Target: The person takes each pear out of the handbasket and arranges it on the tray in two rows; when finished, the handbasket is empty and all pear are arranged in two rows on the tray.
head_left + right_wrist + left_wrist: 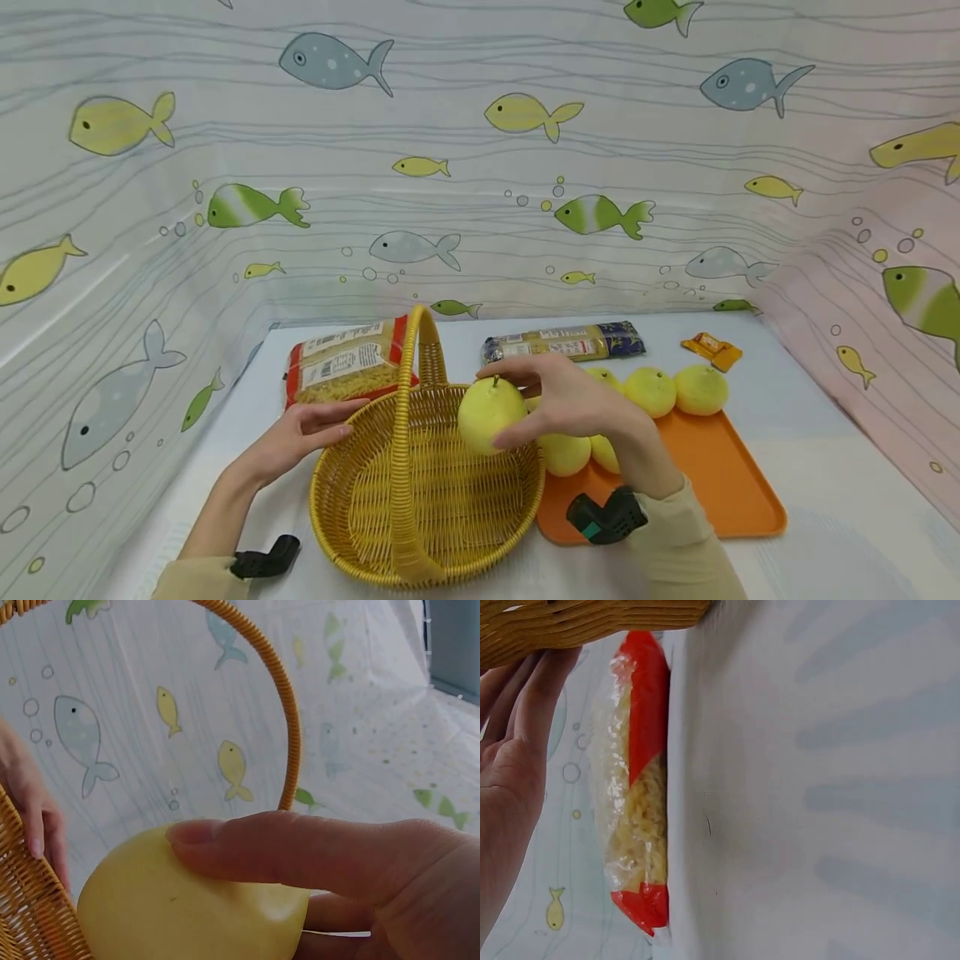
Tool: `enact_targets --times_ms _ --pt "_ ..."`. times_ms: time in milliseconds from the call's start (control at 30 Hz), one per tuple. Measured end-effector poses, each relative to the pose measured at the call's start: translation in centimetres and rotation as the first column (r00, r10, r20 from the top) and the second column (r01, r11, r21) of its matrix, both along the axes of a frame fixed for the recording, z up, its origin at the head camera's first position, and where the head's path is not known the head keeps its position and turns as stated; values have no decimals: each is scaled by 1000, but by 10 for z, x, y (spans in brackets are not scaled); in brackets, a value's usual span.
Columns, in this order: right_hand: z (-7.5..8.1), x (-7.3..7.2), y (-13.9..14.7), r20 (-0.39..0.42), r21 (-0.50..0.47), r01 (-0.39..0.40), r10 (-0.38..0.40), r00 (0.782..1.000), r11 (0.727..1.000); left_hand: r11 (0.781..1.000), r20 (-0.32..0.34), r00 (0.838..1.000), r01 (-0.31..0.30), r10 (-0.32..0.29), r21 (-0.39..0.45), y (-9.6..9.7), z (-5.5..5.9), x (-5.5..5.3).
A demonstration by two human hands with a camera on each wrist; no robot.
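My right hand [558, 396] grips a round yellow pear [489, 417] with its stem up, over the right side of a yellow wicker basket [318, 500]. In the right wrist view, the thumb [247, 844] lies along the pear [187, 907], with other fingers behind it. My left hand [311, 433] holds the basket's left rim, thumb at the rim and straight fingers outside. The left wrist view shows those fingers [544, 690] against the basket wall [592, 626]. More round yellow fruits [650, 392] sit on an orange tray [705, 467], some hidden by my right hand.
A red-ended bag of pasta [348, 362] lies behind the basket at left. Farther right is a long pasta packet [566, 340] with a dark blue end. A small orange wrapper [712, 350] lies at back right. The basket's tall handle [402, 467] arches over its middle.
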State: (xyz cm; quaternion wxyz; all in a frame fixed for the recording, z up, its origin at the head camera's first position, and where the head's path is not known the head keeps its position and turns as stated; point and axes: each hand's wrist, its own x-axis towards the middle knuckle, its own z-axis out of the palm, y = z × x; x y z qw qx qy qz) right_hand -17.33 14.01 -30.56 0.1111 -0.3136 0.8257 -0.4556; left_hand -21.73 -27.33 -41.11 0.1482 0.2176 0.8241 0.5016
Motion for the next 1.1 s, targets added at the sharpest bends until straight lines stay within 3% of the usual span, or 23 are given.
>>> enact_targets --times_ms 300,567,733,1100 --pt "0 -2 13 -39 13 57 -56 998 998 1000 2 1000 4 -4 23 0 0 1" --pt "-2 0 38 -70 -60 118 -122 990 991 1000 10 1000 2 -2 15 0 1 1" --pt "-6 3 58 -43 -67 204 -207 977 977 1000 -1 1000 -7 7 8 0 0 2" --pt "-14 14 98 -72 -63 329 -333 940 942 1000 16 1000 -7 7 7 0 1 2"
